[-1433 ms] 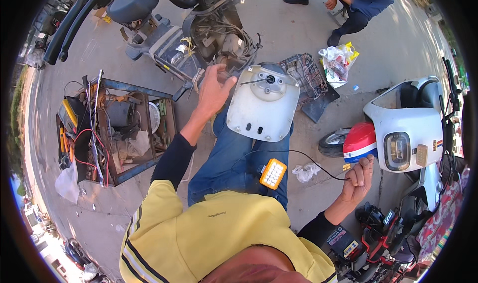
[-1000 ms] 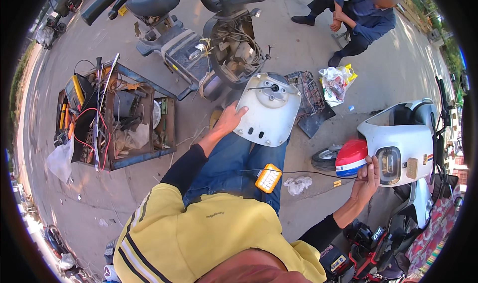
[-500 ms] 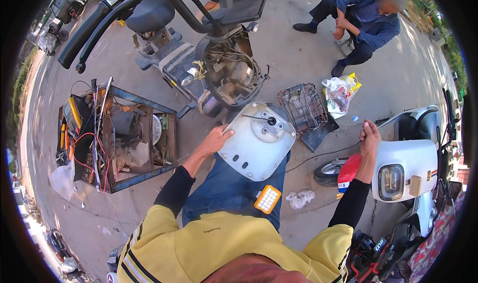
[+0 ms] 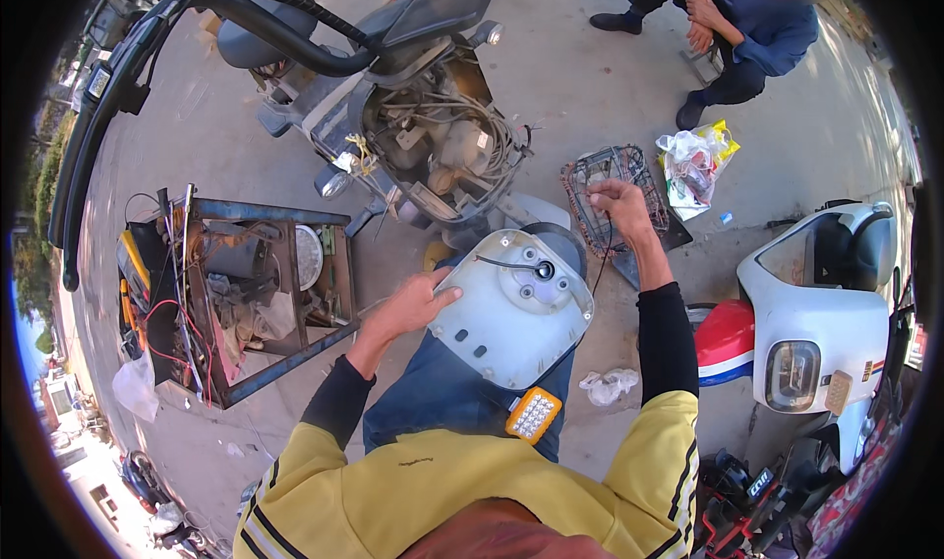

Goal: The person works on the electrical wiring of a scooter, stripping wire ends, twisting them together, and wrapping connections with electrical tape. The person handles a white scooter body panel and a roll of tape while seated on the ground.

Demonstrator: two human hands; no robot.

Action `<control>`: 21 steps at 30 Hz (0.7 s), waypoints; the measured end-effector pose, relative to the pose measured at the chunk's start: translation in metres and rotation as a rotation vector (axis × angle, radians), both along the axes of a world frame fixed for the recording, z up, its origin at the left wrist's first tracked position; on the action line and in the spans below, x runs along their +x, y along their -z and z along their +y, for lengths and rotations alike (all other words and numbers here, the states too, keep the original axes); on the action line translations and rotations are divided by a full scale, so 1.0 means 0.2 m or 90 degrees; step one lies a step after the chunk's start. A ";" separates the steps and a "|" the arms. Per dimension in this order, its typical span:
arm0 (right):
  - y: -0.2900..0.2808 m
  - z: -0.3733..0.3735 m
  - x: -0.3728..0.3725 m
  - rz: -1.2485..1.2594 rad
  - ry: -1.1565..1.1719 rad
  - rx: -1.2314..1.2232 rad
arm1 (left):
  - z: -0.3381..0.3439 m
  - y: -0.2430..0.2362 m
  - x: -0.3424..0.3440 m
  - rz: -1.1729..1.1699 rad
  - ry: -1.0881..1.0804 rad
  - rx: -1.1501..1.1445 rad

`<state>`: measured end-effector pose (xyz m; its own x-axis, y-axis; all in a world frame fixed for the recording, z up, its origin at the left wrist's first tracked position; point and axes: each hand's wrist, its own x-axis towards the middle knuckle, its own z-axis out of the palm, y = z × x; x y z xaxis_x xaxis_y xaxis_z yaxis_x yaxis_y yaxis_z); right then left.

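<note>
A white plastic panel (image 4: 482, 313) lies across my lap, with a round raised seat, a dark central hole and a short black wire on its face. My left hand (image 4: 420, 301) grips the panel's left edge, thumb on top. To the panel's upper right, my right hand (image 4: 625, 209) is raised with thumb and fingers pinched on a thin black cable (image 4: 602, 256) that hangs down toward the panel's right side. An orange work light (image 4: 533, 415) with several LEDs rests on my lap below the panel.
An electric scooter (image 4: 433, 146) with exposed wiring stands ahead. At left is a metal-framed tool box (image 4: 285, 367). Beyond my right hand are a wire basket (image 4: 580, 200) and a plastic bag (image 4: 696, 171). A white scooter front (image 4: 821, 323) stands at right; a person (image 4: 747, 48) sits at far right.
My right hand has swung left and inward, from beside the white scooter front to before the wire basket, the cable with it. The left hand stays on the panel.
</note>
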<state>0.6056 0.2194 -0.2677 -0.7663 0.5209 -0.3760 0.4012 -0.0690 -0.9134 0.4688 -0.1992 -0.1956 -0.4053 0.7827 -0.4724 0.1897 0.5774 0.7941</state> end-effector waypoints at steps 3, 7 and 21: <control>0.12 -0.14 -0.24 -0.015 -0.071 -0.072 | 0.01 -0.02 -0.01 0.074 0.055 -0.001; 0.22 -0.26 -0.41 -0.021 -0.107 -0.170 | 0.04 -0.10 -0.04 0.132 0.114 -0.026; 0.35 -0.32 -0.58 0.101 -0.073 -0.462 | 0.33 -0.27 -0.22 0.493 0.047 0.131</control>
